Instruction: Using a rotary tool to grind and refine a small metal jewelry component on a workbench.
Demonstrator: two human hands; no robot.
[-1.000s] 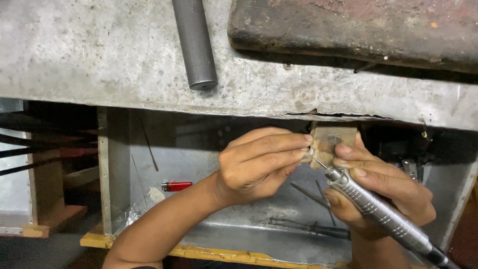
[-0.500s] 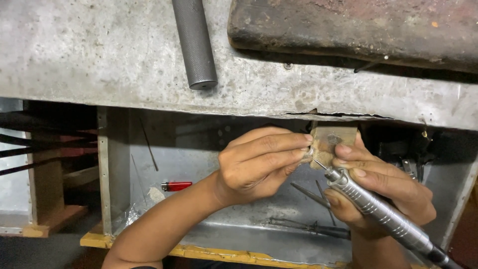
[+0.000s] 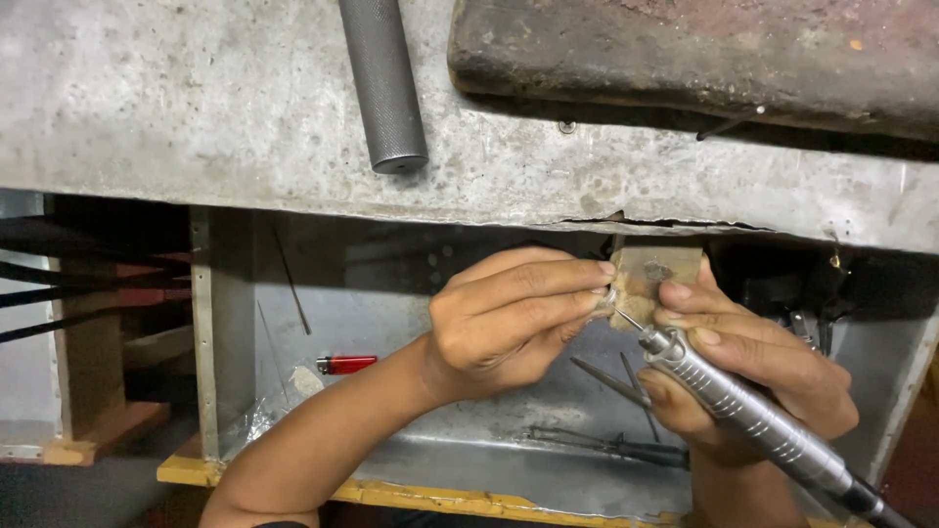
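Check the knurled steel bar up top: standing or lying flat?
Lying flat. The knurled steel bar rests lengthwise on the workbench top, its round end face pointing toward the near edge.

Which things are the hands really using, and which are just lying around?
In use:
- left hand, pinching a small ring-like piece
- right hand, holding the metal rotary tool
- wooden peg that the piece rests against

Lying about:
- red lighter
- grey knurled rod on the bench top
- dark hand tools in the tray below
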